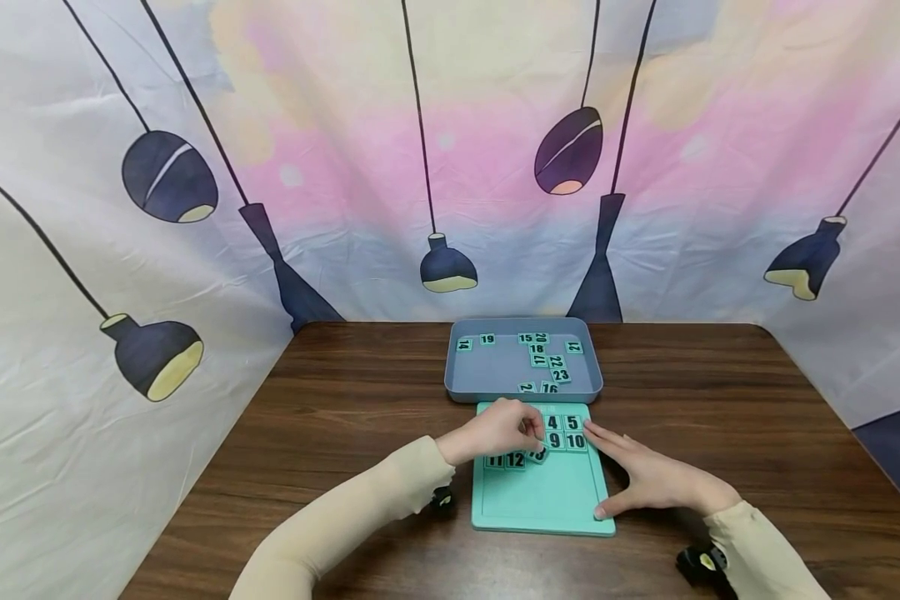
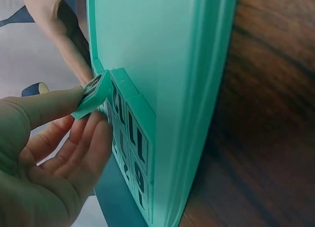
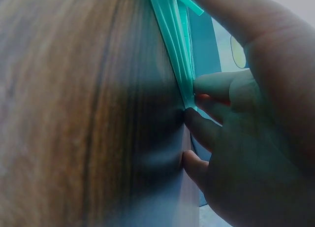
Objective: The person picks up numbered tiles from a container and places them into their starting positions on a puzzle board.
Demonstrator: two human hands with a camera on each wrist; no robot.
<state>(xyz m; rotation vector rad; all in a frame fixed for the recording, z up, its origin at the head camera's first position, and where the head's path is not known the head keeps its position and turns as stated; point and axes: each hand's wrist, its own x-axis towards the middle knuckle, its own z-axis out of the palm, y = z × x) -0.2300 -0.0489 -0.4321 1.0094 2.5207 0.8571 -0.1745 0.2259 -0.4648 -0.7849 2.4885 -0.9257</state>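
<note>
- Behind the far edge of the surface, a pastel cloth [image 1: 345, 275] printed with hanging lamps [image 1: 450, 268] fills the background.
- The surface [image 1: 360, 392] is dark, streaky wood with rounded far corners.
- Near its far edge, a blue-grey tray [image 1: 487, 367] holds loose numbered tiles [image 1: 561, 376], probably set there to keep spares within reach.
- On its near side, toward the surface's near edge, lies a mint board [image 1: 543, 500], its lower part bare.
- The right hand [image 1: 648, 475] is spread along the board's right edge, likely to steady it.
- The left hand [image 1: 498, 433] pinches a tilted tile [image 1: 537, 455] beside the 12, apparently angled to meet the row.
- Laid tiles [image 1: 554, 442] fit closely together, seemingly in number order; the left hand hides some.
</note>
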